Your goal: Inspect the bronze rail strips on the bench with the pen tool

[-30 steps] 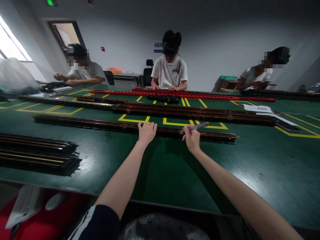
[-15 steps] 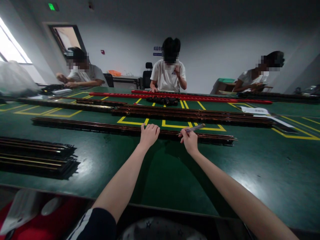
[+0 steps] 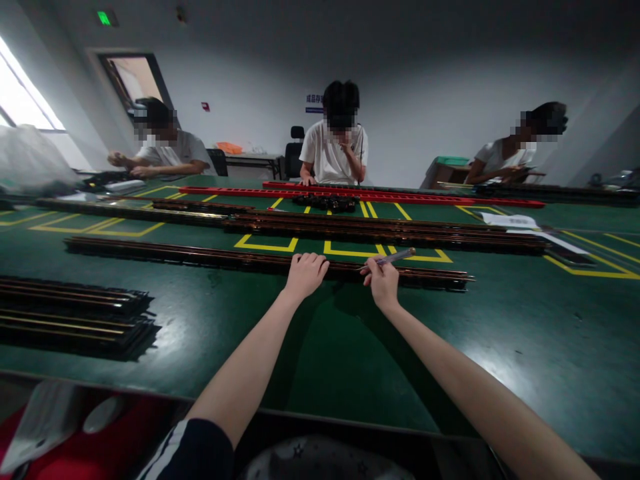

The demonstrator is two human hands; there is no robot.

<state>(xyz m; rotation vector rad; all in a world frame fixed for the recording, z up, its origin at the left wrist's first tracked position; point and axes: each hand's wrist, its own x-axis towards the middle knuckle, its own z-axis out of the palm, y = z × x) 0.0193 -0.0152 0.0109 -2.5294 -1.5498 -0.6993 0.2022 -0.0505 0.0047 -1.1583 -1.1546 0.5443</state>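
A long dark strip [image 3: 165,254] with coppery rails lies across the green table [image 3: 350,347] in front of me. My left hand [image 3: 305,274] rests on it near its middle, fingers curled over its top edge. A short way to the right, my right hand [image 3: 383,282] is closed on a slim silver pen-like tool [image 3: 395,257], whose tip points left at the strip.
Stacked dark strips [image 3: 70,313] lie at the left front. More long strips [image 3: 380,230] and red rails [image 3: 360,195] lie farther back, among yellow floor-tape boxes. Three other people sit at the far side. White papers [image 3: 515,221] lie at the right.
My left hand has slid to the right along the strip, closer to my right hand. My right hand with the tool has barely moved.
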